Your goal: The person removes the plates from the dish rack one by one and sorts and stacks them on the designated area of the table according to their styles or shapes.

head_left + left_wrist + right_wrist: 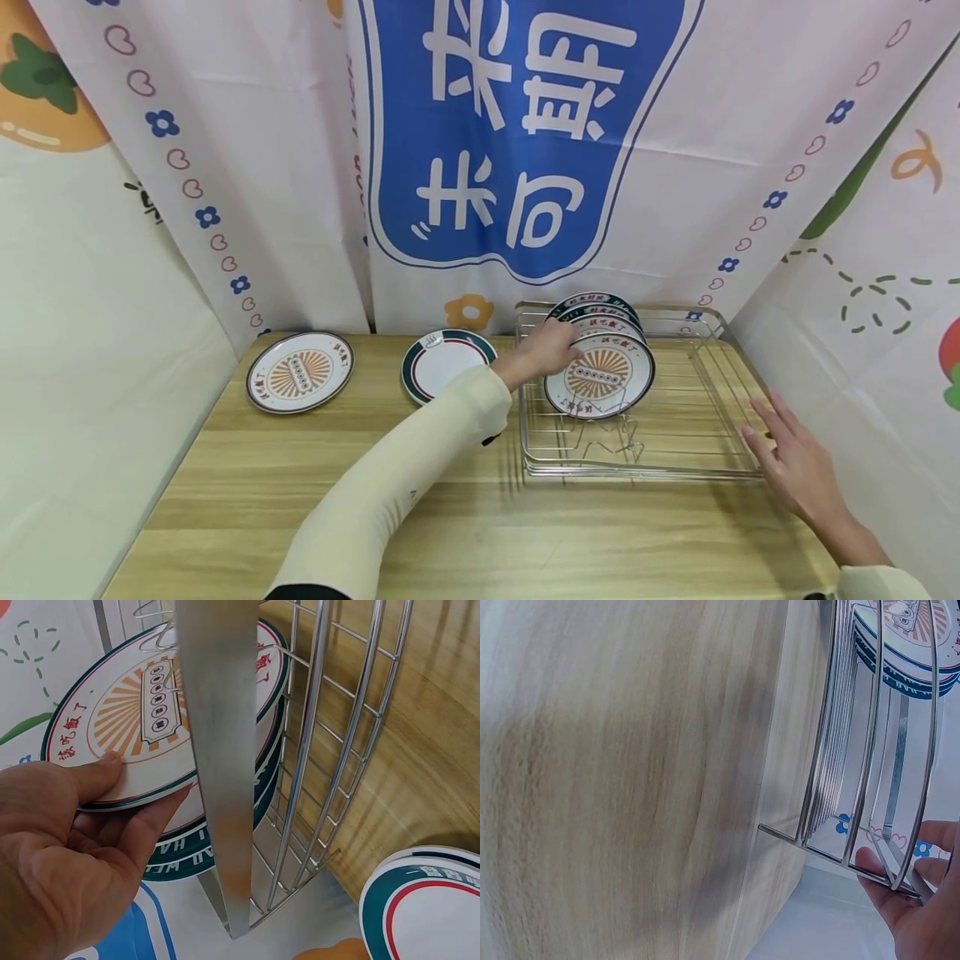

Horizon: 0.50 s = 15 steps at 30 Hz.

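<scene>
My left hand (551, 348) pinches the edge of the front plate (600, 383), white with an orange sunburst and red lettering. In the left wrist view the thumb lies on the printed face of this plate (127, 712), fingers behind it. The plate stands tilted in a wire dish rack (705, 417), before several others; green-rimmed plates (592, 302) are at the back. At the rack's right rim rests my right hand (802, 475), fingers extended. Close up, its thumb and fingertips are right at the rack's corner rail (900, 885).
Another sunburst plate (300, 372) lies flat at the table's left. Nearer the rack lies a green-rimmed plate (446, 362), partly hidden by the left forearm; the left wrist view shows a stack there. The wooden table (525, 533) meets a printed cloth backdrop (300, 208) behind.
</scene>
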Each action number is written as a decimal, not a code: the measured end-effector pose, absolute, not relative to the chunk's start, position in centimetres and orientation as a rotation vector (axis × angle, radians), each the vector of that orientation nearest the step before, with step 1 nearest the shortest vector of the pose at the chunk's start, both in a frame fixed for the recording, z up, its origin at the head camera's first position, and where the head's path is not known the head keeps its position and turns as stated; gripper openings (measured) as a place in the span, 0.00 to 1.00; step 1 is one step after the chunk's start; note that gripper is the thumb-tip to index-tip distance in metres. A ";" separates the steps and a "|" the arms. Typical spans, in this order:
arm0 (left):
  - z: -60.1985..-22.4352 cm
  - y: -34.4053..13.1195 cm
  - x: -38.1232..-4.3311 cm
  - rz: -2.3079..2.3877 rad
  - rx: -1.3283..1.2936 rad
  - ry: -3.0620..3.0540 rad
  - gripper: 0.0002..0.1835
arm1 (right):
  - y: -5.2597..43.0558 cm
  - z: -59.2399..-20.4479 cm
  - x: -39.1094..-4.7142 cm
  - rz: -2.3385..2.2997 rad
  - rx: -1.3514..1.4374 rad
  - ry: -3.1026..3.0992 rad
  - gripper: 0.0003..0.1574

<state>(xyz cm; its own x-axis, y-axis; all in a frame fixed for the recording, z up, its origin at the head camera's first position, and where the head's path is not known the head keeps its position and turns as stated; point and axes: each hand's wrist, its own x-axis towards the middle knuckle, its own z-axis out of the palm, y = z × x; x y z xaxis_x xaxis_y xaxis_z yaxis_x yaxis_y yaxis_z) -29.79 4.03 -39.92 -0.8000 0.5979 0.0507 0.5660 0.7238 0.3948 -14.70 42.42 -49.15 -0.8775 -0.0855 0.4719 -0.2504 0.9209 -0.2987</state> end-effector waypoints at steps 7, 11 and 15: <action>-39.7 3.9 -29.4 0.670 0.961 2.857 0.19 | 42.6 -49.1 -14.6 0.489 0.235 -2.630 0.32; -39.3 3.6 -29.1 0.736 0.966 2.871 0.15 | 42.6 -49.2 -14.5 0.490 0.240 -2.630 0.32; -38.8 3.0 -29.0 0.837 0.960 2.861 0.20 | 42.5 -49.0 -14.6 0.484 0.239 -2.626 0.32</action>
